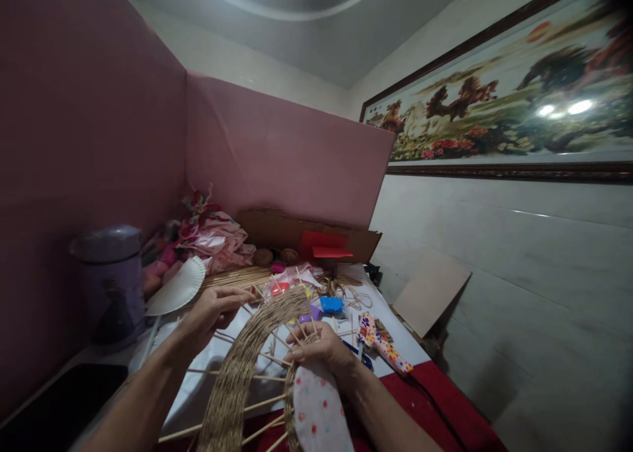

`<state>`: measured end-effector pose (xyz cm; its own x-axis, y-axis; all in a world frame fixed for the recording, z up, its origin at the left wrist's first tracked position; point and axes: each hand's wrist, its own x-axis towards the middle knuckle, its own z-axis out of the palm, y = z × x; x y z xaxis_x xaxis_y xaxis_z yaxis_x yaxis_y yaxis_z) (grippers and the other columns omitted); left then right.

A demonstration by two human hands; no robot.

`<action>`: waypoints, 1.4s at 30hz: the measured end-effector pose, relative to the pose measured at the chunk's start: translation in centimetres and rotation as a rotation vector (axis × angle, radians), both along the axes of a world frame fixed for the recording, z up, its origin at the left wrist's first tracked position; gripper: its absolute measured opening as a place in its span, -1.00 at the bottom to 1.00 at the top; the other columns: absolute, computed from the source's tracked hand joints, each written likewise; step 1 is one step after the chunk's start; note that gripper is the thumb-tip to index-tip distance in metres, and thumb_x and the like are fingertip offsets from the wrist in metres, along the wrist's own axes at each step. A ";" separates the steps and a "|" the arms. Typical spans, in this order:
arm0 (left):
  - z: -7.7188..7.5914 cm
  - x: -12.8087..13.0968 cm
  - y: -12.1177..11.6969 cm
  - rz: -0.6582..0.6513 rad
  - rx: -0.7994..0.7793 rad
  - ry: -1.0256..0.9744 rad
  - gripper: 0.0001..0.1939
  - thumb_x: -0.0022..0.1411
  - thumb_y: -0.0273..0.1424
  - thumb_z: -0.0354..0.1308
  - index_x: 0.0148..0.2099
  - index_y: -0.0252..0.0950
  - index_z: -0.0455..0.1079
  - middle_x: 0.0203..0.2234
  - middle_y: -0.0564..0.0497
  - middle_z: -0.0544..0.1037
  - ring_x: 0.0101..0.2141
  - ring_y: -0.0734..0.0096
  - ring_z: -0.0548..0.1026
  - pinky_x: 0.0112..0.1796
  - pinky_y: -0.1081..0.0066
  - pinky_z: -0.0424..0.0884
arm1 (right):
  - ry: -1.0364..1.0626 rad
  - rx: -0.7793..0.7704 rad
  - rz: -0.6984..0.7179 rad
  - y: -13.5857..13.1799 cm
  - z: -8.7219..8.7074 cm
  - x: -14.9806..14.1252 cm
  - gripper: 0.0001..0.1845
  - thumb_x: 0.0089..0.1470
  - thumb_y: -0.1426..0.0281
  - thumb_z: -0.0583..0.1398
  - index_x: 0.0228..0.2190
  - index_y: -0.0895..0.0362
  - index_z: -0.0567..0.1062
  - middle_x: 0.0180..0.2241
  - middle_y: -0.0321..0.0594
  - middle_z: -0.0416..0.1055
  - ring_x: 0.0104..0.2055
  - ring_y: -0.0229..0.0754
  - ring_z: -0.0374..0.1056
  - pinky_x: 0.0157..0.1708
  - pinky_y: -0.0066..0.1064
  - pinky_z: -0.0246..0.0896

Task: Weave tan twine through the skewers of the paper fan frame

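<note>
A woven band of brown twine (247, 360) curves across thin wooden sticks (264, 402) that fan out from a dotted pink fabric disc (319, 412). My left hand (210, 313) is closed in a pinch near the top of the band, where the twine meets a stick. My right hand (321, 353) rests on the inner rim of the weave just above the disc, fingers curled and pressed onto the twine and sticks.
A flowered glue gun (383, 350) and blue and purple bits (330, 304) lie right of the weave. A paper plate (178, 287), purple lidded container (111, 281), pink cloth heap (217, 241), cardboard box (297, 231) and red cloth (445, 412) surround it. A leaning board (430, 290) stands by the wall.
</note>
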<state>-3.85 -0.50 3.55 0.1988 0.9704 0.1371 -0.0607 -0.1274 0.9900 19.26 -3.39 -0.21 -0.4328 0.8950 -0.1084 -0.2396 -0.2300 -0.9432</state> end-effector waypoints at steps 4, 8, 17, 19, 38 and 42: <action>0.2 0.3 0.3 0.221 0.226 0.342 -0.76 -0.10 -0.21 0.24 -0.49 -0.30 0.53 -0.70 0.04 0.40 -0.69 0.55 0.15 -0.65 0.49 0.00 | -0.034 0.003 -0.043 0.3 -0.3 0.2 -0.59 -0.54 0.49 0.44 -0.48 0.27 0.50 -0.61 -0.28 0.43 -0.58 -0.32 0.34 -0.47 -0.48 0.15; 0.3 0.0 0.3 0.359 0.464 0.629 -0.75 -0.03 -0.16 0.19 -0.42 -0.20 0.55 -0.48 -0.02 0.58 -0.48 0.32 0.44 -0.46 0.43 0.24 | -0.045 0.035 -0.097 0.5 -0.7 0.2 -0.61 -0.52 0.48 0.43 -0.49 0.27 0.49 -0.64 -0.29 0.42 -0.62 -0.36 0.29 -0.53 -0.51 0.09; 0.1 -0.5 0.3 0.436 0.556 0.828 -0.80 0.08 -0.24 0.09 -0.42 -0.20 0.49 -0.54 0.02 0.56 -0.50 0.32 0.46 -0.48 0.44 0.18 | -0.060 0.012 -0.106 0.4 -0.5 0.2 -0.60 -0.54 0.51 0.41 -0.49 0.28 0.49 -0.65 -0.27 0.42 -0.61 -0.30 0.32 -0.52 -0.48 0.13; 0.2 -0.5 0.2 0.486 0.551 0.910 -0.79 0.09 -0.24 0.07 -0.42 -0.19 0.48 -0.52 0.01 0.56 -0.47 0.30 0.46 -0.48 0.44 0.16 | -0.065 0.006 -0.098 0.4 -0.4 0.2 -0.60 -0.55 0.51 0.41 -0.49 0.28 0.49 -0.64 -0.27 0.43 -0.60 -0.29 0.33 -0.50 -0.47 0.14; 0.8 0.4 -0.6 0.281 0.600 0.893 -0.84 0.06 -0.31 0.13 -0.42 -0.17 0.53 -0.49 0.08 0.60 -0.43 0.39 0.50 -0.43 0.48 0.25 | -0.009 0.014 -0.147 0.8 -0.4 0.3 -0.59 -0.52 0.48 0.42 -0.47 0.29 0.48 -0.59 -0.12 0.50 -0.56 -0.24 0.38 -0.49 -0.49 0.12; 0.8 0.4 -0.7 0.272 0.614 0.896 -0.84 0.06 -0.31 0.12 -0.40 -0.15 0.54 -0.46 0.09 0.61 -0.40 0.38 0.51 -0.40 0.47 0.27 | 0.028 0.006 -0.129 0.9 -0.4 0.4 -0.60 -0.49 0.49 0.41 -0.46 0.28 0.48 -0.58 -0.10 0.51 -0.55 -0.22 0.39 -0.47 -0.45 0.14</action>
